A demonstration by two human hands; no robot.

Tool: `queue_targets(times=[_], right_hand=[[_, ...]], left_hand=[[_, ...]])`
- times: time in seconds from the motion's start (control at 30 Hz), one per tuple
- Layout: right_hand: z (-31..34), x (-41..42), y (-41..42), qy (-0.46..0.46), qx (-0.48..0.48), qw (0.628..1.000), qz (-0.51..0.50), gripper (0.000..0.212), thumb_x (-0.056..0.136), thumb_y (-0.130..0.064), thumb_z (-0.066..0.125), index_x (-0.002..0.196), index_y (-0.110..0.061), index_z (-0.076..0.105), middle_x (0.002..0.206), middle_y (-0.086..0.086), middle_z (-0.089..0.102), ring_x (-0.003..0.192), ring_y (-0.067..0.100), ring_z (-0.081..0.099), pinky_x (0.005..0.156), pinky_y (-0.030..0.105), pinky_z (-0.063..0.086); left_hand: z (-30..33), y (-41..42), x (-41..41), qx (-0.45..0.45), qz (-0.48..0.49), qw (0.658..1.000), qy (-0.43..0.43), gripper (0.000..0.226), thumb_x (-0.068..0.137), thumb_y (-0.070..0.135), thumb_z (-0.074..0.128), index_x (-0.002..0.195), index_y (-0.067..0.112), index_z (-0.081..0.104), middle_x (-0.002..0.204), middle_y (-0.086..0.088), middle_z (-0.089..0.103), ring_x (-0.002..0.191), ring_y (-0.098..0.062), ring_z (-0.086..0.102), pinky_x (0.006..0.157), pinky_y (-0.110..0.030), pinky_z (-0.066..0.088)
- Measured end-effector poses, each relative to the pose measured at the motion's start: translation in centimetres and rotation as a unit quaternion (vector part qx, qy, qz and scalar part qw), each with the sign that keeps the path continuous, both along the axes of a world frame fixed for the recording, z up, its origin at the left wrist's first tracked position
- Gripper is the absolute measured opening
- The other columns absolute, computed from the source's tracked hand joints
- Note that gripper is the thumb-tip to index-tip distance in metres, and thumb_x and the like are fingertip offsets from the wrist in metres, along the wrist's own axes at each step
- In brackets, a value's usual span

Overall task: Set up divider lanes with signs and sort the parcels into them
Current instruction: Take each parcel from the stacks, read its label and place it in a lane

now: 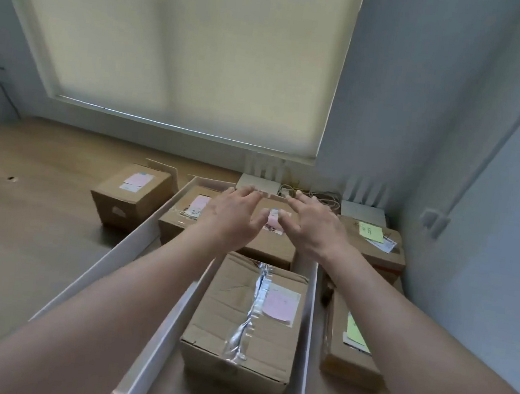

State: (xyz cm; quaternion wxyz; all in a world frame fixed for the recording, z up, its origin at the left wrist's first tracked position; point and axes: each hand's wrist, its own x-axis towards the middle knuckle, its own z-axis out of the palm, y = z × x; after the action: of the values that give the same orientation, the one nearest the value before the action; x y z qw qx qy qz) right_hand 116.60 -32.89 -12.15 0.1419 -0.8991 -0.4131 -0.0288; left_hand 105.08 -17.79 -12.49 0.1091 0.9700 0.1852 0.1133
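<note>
My left hand and my right hand reach forward side by side, fingers spread, above a cardboard parcel with a pink label at the far end of the middle lane. Neither hand holds anything. A taped parcel with a pink label lies nearer in the same lane. White divider boards run along the floor as lane walls. Another pink-label parcel sits in the left lane. Two parcels with green notes lie right of the dividers.
A lone parcel with a pink label stands on the wooden floor left of the lanes. White routers and tangled cables sit against the wall under the window blind. The right wall is close to the green-note parcels.
</note>
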Motion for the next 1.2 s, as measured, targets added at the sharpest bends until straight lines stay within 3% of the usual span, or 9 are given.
queue_targets(times=[0.2, 0.4, 0.73, 0.97, 1.2], right_hand=[[3.1, -11.1, 9.3, -0.012, 0.028, 0.995, 0.092, 0.060, 0.101, -0.062, 0.033, 0.153, -0.033, 0.045, 0.166, -0.005, 0.031, 0.152, 0.020, 0.030, 0.118, 0.046, 0.035], [4.3, -19.7, 19.5, 0.003, 0.072, 0.980, 0.183, 0.060, 0.100, -0.062, 0.035, 0.152, -0.033, 0.046, 0.164, -0.004, 0.035, 0.148, 0.019, 0.038, 0.117, 0.040, 0.036], [2.6, -29.7, 39.7, 0.027, 0.090, 0.944, 0.317, 0.059, 0.101, -0.061, 0.037, 0.151, -0.031, 0.047, 0.161, -0.004, 0.040, 0.147, 0.016, 0.038, 0.114, 0.037, 0.038], [0.6, -38.4, 52.1, 0.031, 0.053, 0.919, 0.389, 0.059, 0.102, -0.061, 0.036, 0.152, -0.031, 0.045, 0.159, -0.005, 0.043, 0.142, 0.019, 0.044, 0.104, 0.037, 0.046], [0.3, -49.7, 65.1, 0.017, 0.048, 0.908, 0.415, 0.059, 0.100, -0.062, 0.037, 0.149, -0.032, 0.048, 0.158, -0.003, 0.044, 0.141, 0.021, 0.048, 0.103, 0.039, 0.049]], left_hand=[[3.0, 6.7, -13.5, -0.013, 0.098, 0.995, -0.029, 0.059, 0.103, 0.056, 0.038, 0.154, 0.027, 0.042, 0.166, -0.001, 0.030, 0.149, -0.027, 0.033, 0.121, -0.046, 0.029], [5.0, 14.1, -24.8, -0.005, 0.202, 0.978, -0.056, 0.057, 0.101, 0.056, 0.040, 0.153, 0.032, 0.042, 0.165, 0.000, 0.031, 0.147, -0.027, 0.038, 0.117, -0.046, 0.037], [4.0, 29.3, -36.7, -0.007, 0.352, 0.935, -0.040, 0.057, 0.103, 0.058, 0.036, 0.156, 0.035, 0.037, 0.166, 0.003, 0.031, 0.150, -0.024, 0.034, 0.114, -0.048, 0.041], [2.2, 39.4, -45.4, -0.027, 0.410, 0.911, -0.037, 0.056, 0.104, 0.056, 0.036, 0.156, 0.034, 0.036, 0.166, 0.003, 0.031, 0.150, -0.025, 0.033, 0.114, -0.050, 0.041], [0.7, 51.3, -57.1, -0.027, 0.428, 0.903, -0.035, 0.056, 0.104, 0.057, 0.036, 0.156, 0.035, 0.036, 0.166, 0.003, 0.030, 0.150, -0.027, 0.033, 0.114, -0.050, 0.042]])
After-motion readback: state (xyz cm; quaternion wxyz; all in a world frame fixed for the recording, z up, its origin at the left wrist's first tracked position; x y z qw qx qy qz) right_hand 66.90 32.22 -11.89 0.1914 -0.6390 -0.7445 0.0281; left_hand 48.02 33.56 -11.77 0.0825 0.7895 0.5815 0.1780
